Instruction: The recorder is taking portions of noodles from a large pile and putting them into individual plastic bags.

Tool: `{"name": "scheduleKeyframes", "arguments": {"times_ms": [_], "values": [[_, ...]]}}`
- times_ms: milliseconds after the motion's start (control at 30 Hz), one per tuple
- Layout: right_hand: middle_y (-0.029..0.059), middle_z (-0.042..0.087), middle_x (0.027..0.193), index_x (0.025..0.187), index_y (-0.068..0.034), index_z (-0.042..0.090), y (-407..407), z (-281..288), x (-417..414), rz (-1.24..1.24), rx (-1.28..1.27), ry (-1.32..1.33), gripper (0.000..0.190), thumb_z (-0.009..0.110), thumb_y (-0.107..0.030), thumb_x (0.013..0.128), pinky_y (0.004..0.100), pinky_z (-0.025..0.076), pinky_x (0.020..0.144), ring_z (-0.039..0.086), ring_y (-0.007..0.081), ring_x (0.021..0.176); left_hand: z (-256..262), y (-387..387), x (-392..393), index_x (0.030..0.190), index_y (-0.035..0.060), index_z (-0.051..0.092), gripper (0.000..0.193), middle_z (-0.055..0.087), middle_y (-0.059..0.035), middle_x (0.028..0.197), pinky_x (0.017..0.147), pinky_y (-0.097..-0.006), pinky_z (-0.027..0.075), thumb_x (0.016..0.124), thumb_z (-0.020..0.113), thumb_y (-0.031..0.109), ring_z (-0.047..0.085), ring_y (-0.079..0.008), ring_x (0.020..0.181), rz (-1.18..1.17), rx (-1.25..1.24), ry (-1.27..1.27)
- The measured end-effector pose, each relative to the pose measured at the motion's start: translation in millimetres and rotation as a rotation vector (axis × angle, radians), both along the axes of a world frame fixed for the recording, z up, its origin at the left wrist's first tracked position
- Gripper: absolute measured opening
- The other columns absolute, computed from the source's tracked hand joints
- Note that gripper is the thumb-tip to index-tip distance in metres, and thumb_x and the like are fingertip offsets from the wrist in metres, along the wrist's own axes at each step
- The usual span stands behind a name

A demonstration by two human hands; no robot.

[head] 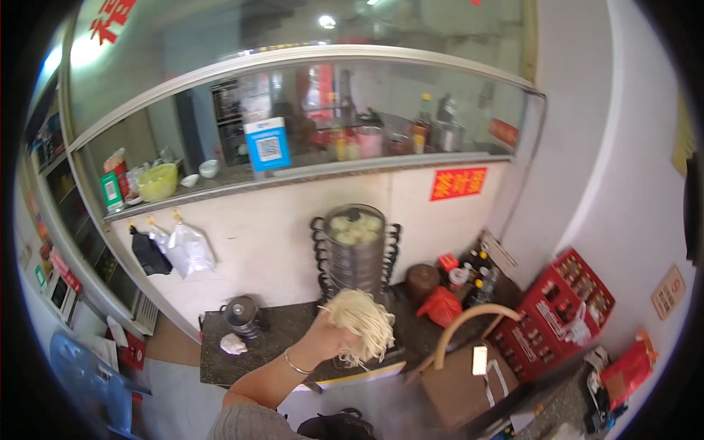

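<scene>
My left hand [330, 341] reaches up from the bottom of the view, a bangle on its wrist. It is closed around a thick bundle of pale strands, which look like noodles [366, 327]. Some loose ends hang down over the edge of the dark stone-topped counter [291, 324]. Just behind the bundle stands a tall stack of metal steamers [355, 258] with black side handles. Round pale buns [357, 228] show through its top; the bundle hides its base. My right hand is out of view.
Left on the counter are a lidded pot [242, 313] and crumpled white tissue [234, 344]. Bottles [484, 283], a brown jar [423, 281] and a red plastic bag [443, 308] stand right. A wooden chair [467, 379] and red bottle crates [550, 313] flank the right side.
</scene>
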State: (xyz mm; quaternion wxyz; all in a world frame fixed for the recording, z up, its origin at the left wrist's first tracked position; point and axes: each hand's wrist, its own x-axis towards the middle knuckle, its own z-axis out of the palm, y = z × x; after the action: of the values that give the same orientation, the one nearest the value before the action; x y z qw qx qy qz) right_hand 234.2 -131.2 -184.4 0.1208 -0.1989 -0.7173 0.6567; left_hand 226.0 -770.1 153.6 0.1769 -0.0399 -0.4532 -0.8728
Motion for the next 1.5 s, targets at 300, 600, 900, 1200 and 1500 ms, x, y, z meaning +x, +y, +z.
{"name": "scheduleKeyframes", "arguments": {"times_ms": [300, 600, 900, 1200, 1500], "values": [[0.0184, 0.056, 0.105, 0.115, 0.003, 0.046, -178.0, -3.3, -155.6, 0.27, -0.048, 0.077, 0.042, 0.059, 0.002, 0.075, 0.03, 0.052, 0.07, 0.058, 0.0255, 0.086, 68.8, -172.4, 101.4, 0.116, -0.0034, 0.043, 0.052, 0.054, -0.0175, 0.11, 0.087, -0.0408, 0.048, 0.065, 0.042, -0.007, 0.056, -0.0285, 0.102, 0.715, -0.109, 0.028], [0.0183, 0.057, 0.1, 0.109, 0.003, 0.049, -330.3, 11.4, -218.1, 0.354, -0.063, 0.139, 0.035, 0.059, -0.003, 0.075, 0.0309, 0.051, 0.068, 0.059, 0.0258, 0.083, 161.7, -330.0, 175.2, 0.111, -0.0031, 0.047, 0.039, 0.059, -0.0114, 0.1, 0.074, -0.0316, 0.052, 0.072, 0.051, -0.004, 0.061, -0.0211, 0.09, 1.202, -0.324, 0.241], [0.0182, 0.059, 0.096, 0.103, 0.002, 0.053, -401.4, 6.3, -200.4, 0.269, -0.059, 0.12, 0.029, 0.058, -0.008, 0.076, 0.0319, 0.05, 0.066, 0.059, 0.0262, 0.079, 237.2, -518.6, 186.8, 0.096, -0.0025, 0.053, 0.029, 0.062, -0.0076, 0.088, 0.068, -0.0256, 0.048, 0.07, 0.064, 0.005, 0.06, -0.0138, 0.079, 1.706, -1.093, 0.252], [0.018, 0.06, 0.091, 0.096, 0.001, 0.056, -491.1, -25.5, -174.6, 0.165, -0.115, 0.05, 0.024, 0.058, -0.013, 0.077, 0.0328, 0.049, 0.064, 0.06, 0.0266, 0.076, 229.1, -637.2, 194.3, 0.095, -0.0014, 0.052, 0.038, 0.06, -0.0183, 0.088, 0.075, -0.0387, 0.045, 0.064, 0.069, 0.01, 0.058, -0.0348, 0.082, 2.103, -1.45, -0.159], [0.0179, 0.062, 0.086, 0.09, 0.0, 0.06, -529.9, 13.8, -236.7, 0.174, -0.059, 0.077, 0.022, 0.058, -0.017, 0.077, 0.0338, 0.049, 0.062, 0.061, 0.0269, 0.072, 153.0, -689.6, 253.5, 0.082, -0.0038, 0.064, 0.047, 0.061, -0.0255, 0.09, 0.081, -0.0385, 0.046, 0.06, 0.074, 0.037, 0.059, -0.0363, 0.09, 1.243, -1.581, -1.576]]}}
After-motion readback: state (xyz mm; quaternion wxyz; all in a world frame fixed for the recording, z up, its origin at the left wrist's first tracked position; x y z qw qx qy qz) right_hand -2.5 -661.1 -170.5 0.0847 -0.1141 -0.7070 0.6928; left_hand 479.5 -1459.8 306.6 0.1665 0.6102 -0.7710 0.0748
